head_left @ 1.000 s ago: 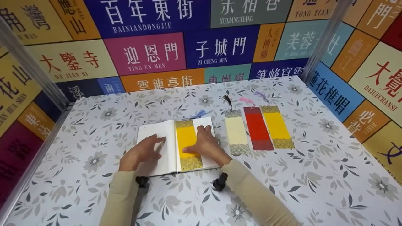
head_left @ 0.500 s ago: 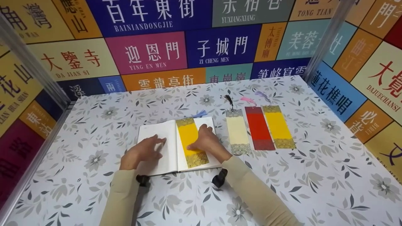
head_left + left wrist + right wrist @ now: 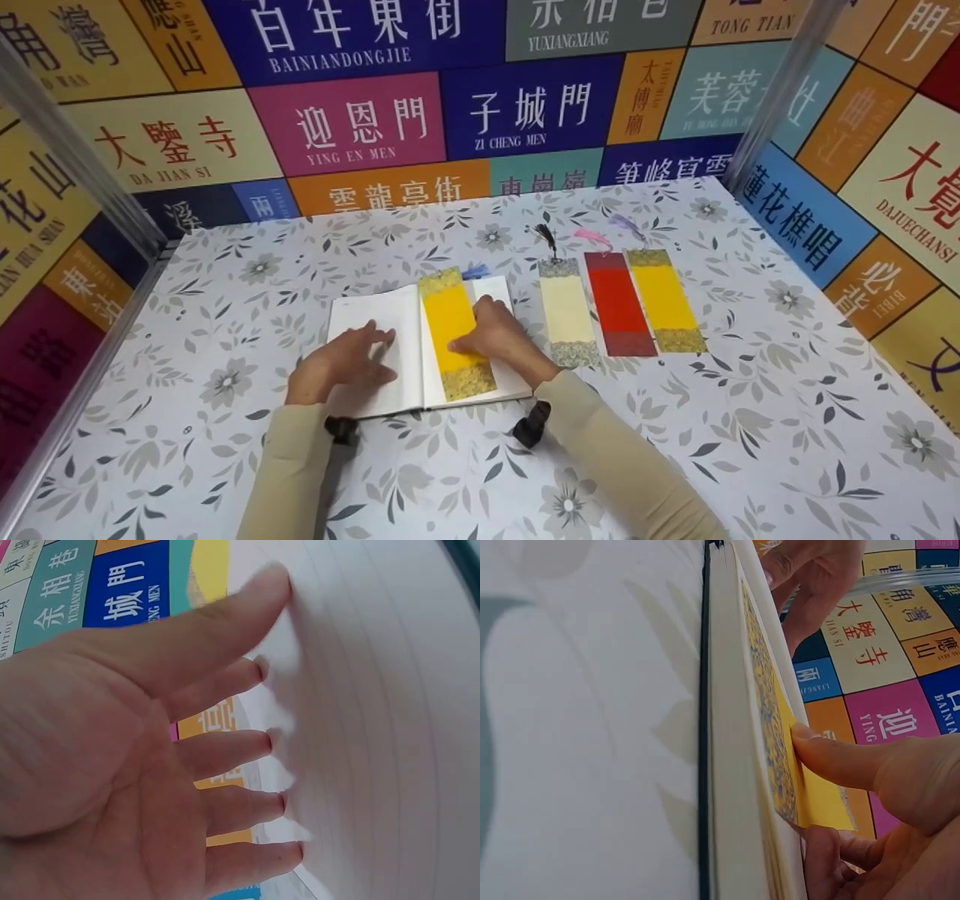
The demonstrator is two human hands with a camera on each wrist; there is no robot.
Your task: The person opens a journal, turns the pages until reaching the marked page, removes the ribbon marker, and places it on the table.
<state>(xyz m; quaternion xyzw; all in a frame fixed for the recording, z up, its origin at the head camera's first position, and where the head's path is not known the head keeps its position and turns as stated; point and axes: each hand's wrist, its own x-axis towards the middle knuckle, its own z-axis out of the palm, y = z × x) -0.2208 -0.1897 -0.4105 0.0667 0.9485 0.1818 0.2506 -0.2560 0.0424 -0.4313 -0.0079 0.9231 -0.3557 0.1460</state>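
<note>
An open notebook [image 3: 375, 311] with a dark cover lies on the table, its left page faintly lined in the left wrist view. With spread fingers, my left hand [image 3: 339, 361] rests its fingertips on that page. On the right page, my right hand [image 3: 501, 337] pinches a yellow bookmark [image 3: 448, 319] with patterned gold ends at its right edge. In the right wrist view the thumb [image 3: 840, 757] lies on the yellow face, with curled fingers at the edge. The bookmark tilts, its top reaching past the notebook's upper edge. A blue tassel [image 3: 475, 271] shows behind it.
Right of the notebook lie a cream bookmark [image 3: 568, 311], a red bookmark [image 3: 619, 304] and another yellow bookmark [image 3: 666, 300], all with tassels. A leaf-patterned cloth [image 3: 225, 300] covers the table. Colourful lettered panels [image 3: 345, 124] stand behind and at both sides.
The yellow bookmark has shifted right off the notebook's fold and tilted; its top has since risen past the upper edge. My right hand moved slightly right with it. The left hand barely moved.
</note>
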